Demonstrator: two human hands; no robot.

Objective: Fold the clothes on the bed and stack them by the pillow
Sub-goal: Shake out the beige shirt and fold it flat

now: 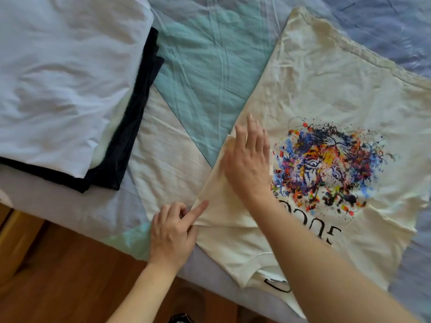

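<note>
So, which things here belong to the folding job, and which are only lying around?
Belong to the job:
- cream T-shirt, sleeve folded in
- left hand, on the sleeve's corner
- right hand, flat on the sleeve
- dark folded clothes
- white pillow

Just there:
- patchwork bed cover
- wooden floor

The cream T-shirt (326, 94) is a soft, matt knit cloth, lightly creased, with a rougher stitched hem along its far edge; the many-coloured tiger print (326, 164) on its front sits flat and a touch denser than the bare fabric around it. The bedsheet (210, 66) beneath is thin woven cloth, matt and finely wrinkled. The white pillow (58, 78) wears a smooth, crumpled cotton-like cover. Beside it, the folded dark garment (130, 127) looks a fine, matt, slightly sheer fabric. The floor (58, 276) is smooth wood with a low sheen.
</note>
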